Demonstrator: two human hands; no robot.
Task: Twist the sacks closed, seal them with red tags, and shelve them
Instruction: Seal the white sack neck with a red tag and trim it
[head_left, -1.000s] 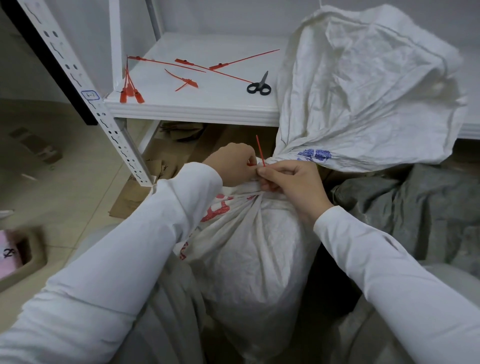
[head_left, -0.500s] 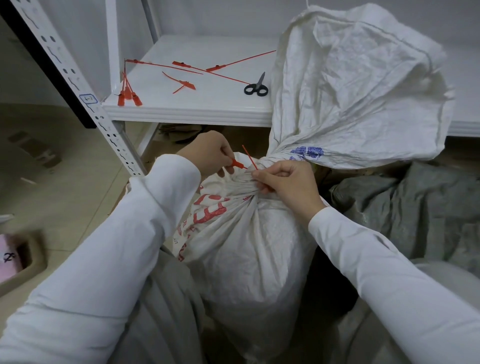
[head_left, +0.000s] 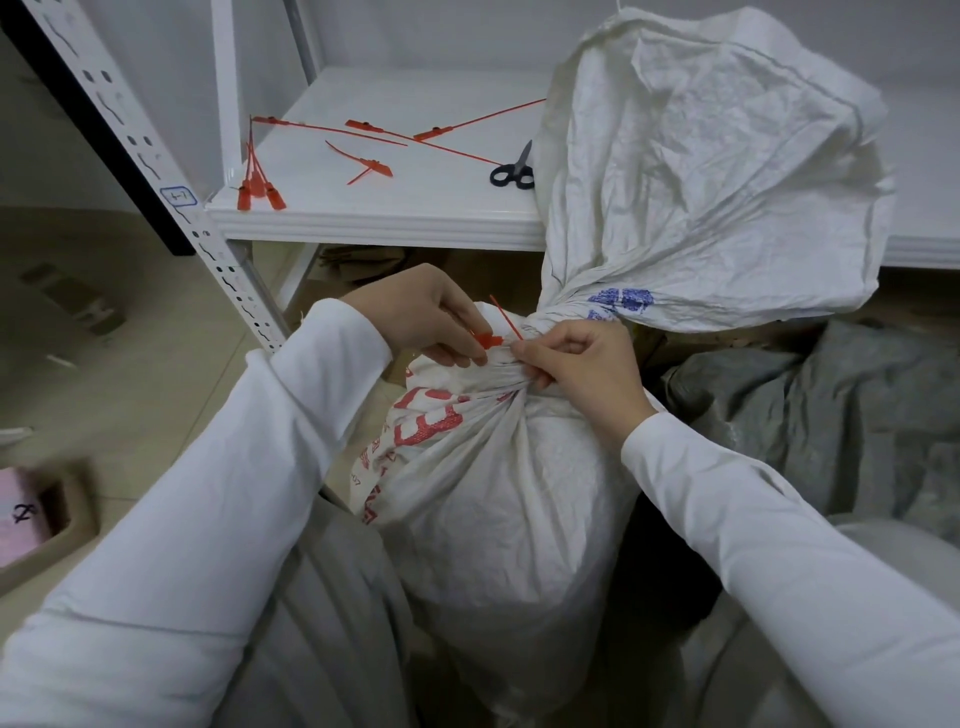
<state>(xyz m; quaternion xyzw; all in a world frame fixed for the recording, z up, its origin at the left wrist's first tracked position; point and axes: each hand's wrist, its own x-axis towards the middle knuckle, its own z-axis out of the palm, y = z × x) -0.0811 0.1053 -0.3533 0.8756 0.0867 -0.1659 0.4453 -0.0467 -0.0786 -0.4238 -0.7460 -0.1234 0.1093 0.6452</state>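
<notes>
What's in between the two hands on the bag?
In the head view, a red tag lies between them, on the twisted neck of the white sack. The left hand pinches its head, the right hand its strap.

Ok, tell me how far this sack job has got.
Done: the neck of the white sack is twisted shut. In hand: the left hand and right hand pinch a red tag at that neck; whether it is locked is unclear. Left: shelving the sack, not yet on the shelf; spare tags lie there.
</notes>
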